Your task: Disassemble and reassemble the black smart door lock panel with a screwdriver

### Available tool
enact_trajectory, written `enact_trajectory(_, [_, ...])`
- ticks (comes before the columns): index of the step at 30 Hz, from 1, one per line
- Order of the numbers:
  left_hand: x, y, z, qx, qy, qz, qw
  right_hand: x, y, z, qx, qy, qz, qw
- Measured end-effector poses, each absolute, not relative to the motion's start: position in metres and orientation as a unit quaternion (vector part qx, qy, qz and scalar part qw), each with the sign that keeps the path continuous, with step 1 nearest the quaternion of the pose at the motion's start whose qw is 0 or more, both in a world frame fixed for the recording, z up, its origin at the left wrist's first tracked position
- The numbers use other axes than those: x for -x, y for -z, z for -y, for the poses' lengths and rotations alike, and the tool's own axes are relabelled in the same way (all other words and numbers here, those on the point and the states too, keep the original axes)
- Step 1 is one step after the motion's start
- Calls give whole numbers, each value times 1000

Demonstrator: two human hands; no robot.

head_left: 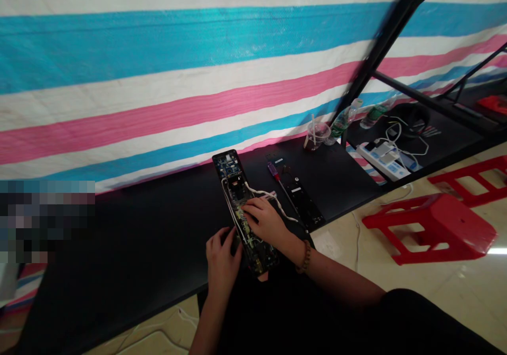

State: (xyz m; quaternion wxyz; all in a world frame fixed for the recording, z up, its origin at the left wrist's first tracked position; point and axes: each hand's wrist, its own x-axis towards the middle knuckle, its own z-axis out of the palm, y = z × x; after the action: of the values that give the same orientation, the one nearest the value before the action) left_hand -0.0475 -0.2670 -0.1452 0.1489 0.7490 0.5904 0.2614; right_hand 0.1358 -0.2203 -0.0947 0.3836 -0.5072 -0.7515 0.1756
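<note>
One half-curled left grip (222, 249), one half-curled right grip (266, 222), at a partly hidden circuit-board device (245, 231), hold indiscernible

Opened device between two hands, crossing the table from its far edge to its near one.
The sheet (178, 96) hangs behind the table's (138, 254) far edge. The device (237, 186) reaches the near edge, the left hand (222, 249) at its left side, the right hand (263, 220) over its middle; a cable (282, 207) leads off its right side. Right of it lies a panel (301, 194), a screwdriver (273, 171) along its left side. A cup (316, 137) stands near the far right corner, a bottle (344, 122) just right of it. Beyond the right edge, a second table (451, 133) bears a power strip (384, 160); a stool (439, 223) stands on the floor before it.
</note>
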Motion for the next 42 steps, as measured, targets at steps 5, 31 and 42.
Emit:
enact_trajectory(5, [49, 144, 262, -744, -274, -590, 155, -141, 93, 225, 502, -198, 736, 408])
enact_trajectory(31, [17, 97, 223, -775, -339, -530, 53, -218, 105, 271, 624, -191, 557, 514])
enact_trajectory(42, [12, 96, 219, -767, -330, -549, 40, -215, 98, 251, 599, -202, 587, 506])
